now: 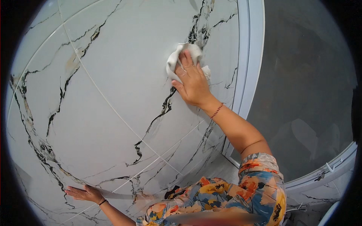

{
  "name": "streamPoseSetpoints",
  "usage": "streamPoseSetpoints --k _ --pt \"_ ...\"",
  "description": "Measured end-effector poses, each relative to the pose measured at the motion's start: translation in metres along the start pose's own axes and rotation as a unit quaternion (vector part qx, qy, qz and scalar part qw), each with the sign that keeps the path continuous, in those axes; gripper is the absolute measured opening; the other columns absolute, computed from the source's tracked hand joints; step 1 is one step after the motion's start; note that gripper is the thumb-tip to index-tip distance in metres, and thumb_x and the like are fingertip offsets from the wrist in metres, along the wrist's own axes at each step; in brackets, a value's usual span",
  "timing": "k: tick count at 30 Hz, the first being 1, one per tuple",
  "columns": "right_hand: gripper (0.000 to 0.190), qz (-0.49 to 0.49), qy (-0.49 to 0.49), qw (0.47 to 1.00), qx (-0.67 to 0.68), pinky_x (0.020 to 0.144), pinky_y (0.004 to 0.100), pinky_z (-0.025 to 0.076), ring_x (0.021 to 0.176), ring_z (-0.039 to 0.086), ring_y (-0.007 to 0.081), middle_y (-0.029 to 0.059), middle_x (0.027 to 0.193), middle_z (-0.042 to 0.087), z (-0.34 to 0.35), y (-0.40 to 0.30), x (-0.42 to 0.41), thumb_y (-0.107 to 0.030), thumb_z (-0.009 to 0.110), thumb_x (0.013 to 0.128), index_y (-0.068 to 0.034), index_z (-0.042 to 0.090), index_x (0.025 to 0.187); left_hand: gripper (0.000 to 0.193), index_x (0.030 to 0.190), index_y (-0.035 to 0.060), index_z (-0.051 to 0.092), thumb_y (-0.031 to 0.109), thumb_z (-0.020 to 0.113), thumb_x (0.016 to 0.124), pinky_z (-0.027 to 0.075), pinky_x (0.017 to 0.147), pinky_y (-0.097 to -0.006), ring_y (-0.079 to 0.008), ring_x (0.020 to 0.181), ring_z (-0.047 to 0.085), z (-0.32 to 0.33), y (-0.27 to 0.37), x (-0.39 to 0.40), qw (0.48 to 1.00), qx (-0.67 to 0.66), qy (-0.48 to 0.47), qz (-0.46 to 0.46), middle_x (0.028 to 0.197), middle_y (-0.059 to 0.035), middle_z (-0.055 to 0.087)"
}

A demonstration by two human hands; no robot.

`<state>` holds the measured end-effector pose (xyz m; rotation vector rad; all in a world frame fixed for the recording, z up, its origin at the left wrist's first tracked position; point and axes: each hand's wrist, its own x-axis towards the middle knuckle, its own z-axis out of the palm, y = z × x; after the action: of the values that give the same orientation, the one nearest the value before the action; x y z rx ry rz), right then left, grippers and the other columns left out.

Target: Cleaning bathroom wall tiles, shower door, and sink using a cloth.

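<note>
My right hand (193,80) presses a crumpled white cloth (175,63) flat against the marble-look wall tiles (127,70). Its fingers point up and lie over the cloth, whose folds stick out on both sides of the hand. Under and around the cloth runs a thick dark vein in the tile. Lower left, my left hand (84,194) holds nothing. Its palm is close to the wall, with the thumb apart from the fingers; whether it touches the tile I cannot tell.
Right of the tiles stands a white door frame (250,56) around a dark grey panel (299,84). A white hook (330,167) and a metal latch (320,176) sit on its lower edge. Pale grout lines (113,108) cross the wall. Grey floor (223,169) shows beside the frame's foot.
</note>
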<state>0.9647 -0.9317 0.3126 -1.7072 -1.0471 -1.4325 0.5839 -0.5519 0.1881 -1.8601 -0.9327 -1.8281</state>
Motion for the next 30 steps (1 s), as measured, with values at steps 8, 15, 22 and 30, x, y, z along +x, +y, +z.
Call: streamPoseSetpoints --k 8,15,22,30 --pt "0.055 0.199 0.154 0.968 0.018 0.106 0.0416 0.016 0.129 0.024 0.0341 0.0225 0.137 0.029 -0.023 0.147 0.031 -0.033 0.041 0.09 0.003 0.031 0.131 0.077 0.14 0.0148 0.02 0.066 0.026 0.083 0.001 0.102 -0.0567 -0.0278 0.135 0.006 0.002 0.008 0.0 1.0 -0.012 0.0 -0.001 0.147 -0.0091 0.01" --pt "0.053 0.278 0.139 0.949 0.055 0.104 0.0418 0.022 0.127 0.026 0.0373 0.0271 0.135 0.029 -0.001 0.109 0.012 -0.032 0.042 0.09 0.006 0.037 0.126 0.076 0.14 0.0136 0.019 0.065 0.023 0.084 0.002 0.102 -0.0562 -0.0291 0.135 0.007 0.004 0.007 0.001 1.0 0.005 0.0 0.001 0.147 -0.0106 0.01" --pt "0.051 -0.101 -0.065 0.992 -0.043 0.101 0.0577 0.016 0.132 0.019 0.0338 0.0211 0.137 0.029 0.0 0.024 -0.022 -0.026 0.059 0.077 -0.003 0.048 0.121 0.077 0.14 0.0138 0.019 0.066 0.023 0.084 0.001 0.101 -0.0577 -0.0302 0.135 0.006 0.0 0.002 0.001 1.0 0.0 -0.001 0.0 0.147 -0.0111 0.01" --pt "0.051 0.278 0.151 0.947 0.054 0.107 0.041 0.012 0.131 0.02 0.0349 0.0234 0.138 0.026 -0.012 0.138 0.021 -0.029 0.038 0.092 0.003 0.031 0.131 0.074 0.14 0.0118 0.02 0.062 0.025 0.086 0.001 0.101 -0.0575 -0.0296 0.135 0.005 -0.001 0.011 0.001 1.0 -0.012 0.004 0.003 0.147 -0.0118 0.009"
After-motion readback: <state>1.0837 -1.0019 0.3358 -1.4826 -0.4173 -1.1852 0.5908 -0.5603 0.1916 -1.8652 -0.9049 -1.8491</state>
